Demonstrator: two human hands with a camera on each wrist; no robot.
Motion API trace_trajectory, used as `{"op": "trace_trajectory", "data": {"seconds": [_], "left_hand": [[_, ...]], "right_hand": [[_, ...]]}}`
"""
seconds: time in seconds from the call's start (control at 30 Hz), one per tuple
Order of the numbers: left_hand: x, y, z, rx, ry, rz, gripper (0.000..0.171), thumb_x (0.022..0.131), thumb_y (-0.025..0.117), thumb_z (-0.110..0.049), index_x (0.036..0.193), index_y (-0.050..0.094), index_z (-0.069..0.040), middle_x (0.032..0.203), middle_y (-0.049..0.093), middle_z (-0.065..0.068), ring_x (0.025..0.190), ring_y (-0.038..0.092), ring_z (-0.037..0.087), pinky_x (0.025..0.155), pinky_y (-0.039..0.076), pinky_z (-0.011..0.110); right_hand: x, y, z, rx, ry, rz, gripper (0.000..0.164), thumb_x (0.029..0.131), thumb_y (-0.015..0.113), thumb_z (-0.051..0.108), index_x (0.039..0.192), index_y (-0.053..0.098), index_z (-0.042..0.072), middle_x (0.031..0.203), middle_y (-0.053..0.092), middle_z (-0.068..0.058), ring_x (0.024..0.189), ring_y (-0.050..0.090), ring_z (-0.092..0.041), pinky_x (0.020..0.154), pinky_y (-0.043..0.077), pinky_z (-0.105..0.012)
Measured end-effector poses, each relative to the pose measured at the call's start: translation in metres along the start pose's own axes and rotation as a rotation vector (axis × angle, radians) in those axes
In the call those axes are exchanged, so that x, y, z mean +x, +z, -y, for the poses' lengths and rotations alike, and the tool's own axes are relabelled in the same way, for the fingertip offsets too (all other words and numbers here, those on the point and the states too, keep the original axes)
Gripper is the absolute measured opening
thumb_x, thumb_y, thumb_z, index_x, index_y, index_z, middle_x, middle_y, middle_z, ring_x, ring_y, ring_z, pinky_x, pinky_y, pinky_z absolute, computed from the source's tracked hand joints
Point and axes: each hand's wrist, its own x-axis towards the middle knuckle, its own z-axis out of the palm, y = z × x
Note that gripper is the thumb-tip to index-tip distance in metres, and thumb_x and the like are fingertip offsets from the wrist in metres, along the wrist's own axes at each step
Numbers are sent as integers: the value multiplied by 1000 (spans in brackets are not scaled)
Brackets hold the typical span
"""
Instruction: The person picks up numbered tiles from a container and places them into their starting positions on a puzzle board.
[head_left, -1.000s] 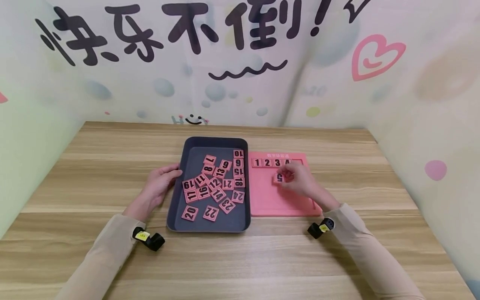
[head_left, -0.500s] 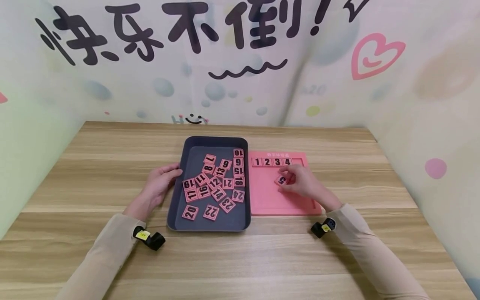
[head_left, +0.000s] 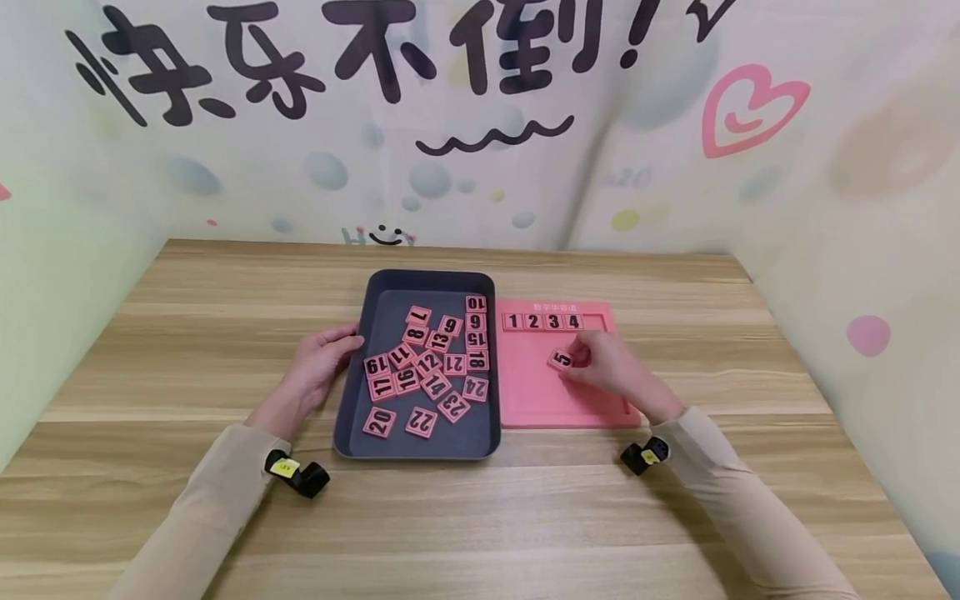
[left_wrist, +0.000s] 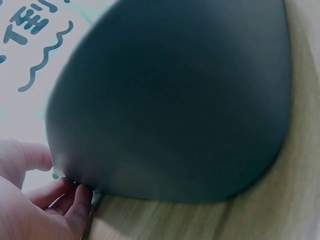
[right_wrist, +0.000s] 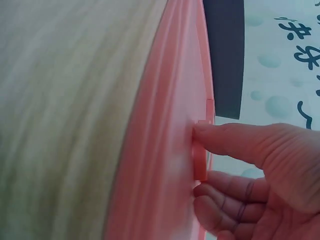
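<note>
My right hand [head_left: 607, 367] pinches a pink number tile [head_left: 560, 359] marked 5 between thumb and fingers, low over the pink puzzle board [head_left: 528, 400]. The tile sits slightly turned, below a row of tiles 1 to 4 [head_left: 553, 322] along the board's far side. In the right wrist view the thumb [right_wrist: 235, 142] presses one edge of this tile, with fingers at the opposite edge. My left hand [head_left: 318, 371] grips the left side of a dark grey tray [head_left: 457, 447]. The left wrist view has the thumb [left_wrist: 37, 156] at the rim and fingers lower on the wall.
Many loose number tiles [head_left: 427, 363] lie in the tray at various angles, with a column of them along its right wall. Tray and board stand side by side on a wooden table [head_left: 480, 525]. A printed backdrop [head_left: 480, 192] rises behind the table.
The 5 tile has turned between my right fingers, from nearly straight to slanted. My right hand has shifted slightly away from the 4 tile. My left hand stays at the tray.
</note>
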Motion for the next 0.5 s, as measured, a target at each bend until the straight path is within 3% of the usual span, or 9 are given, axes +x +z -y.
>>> {"op": "trace_trajectory", "data": {"seconds": [0.13,0.27,0.37,0.5], "left_hand": [[0,0,1,-8,2,1,50,93,52,-4,139,35,8,145,34,23,91,55,0,93,42,19],[1,0,1,-21,9,-1,50,92,52,-4,138,36,9,144,33,25,88,56,-1,87,44,15],[1,0,1,-18,10,-4,50,92,52,-4,138,36,9,144,33,24,89,56,-1,88,44,15],[0,-1,0,-7,5,-4,50,92,52,-4,138,36,8,145,33,23,93,55,0,93,42,19]], "right_hand": [[-1,-2,-1,-7,-34,8,34,73,80,14,99,63,-1,86,63,-8,78,58,-19,72,49,-36],[1,-2,-2,-68,-159,38,41,73,78,6,111,64,3,99,59,-9,89,54,-22,78,47,-38],[3,-2,-3,-97,-209,39,35,73,77,2,107,67,4,97,58,-9,87,51,-22,74,46,-36],[4,-2,-4,-103,-186,8,29,72,78,1,100,69,1,87,56,-7,78,48,-20,66,43,-31]]}}
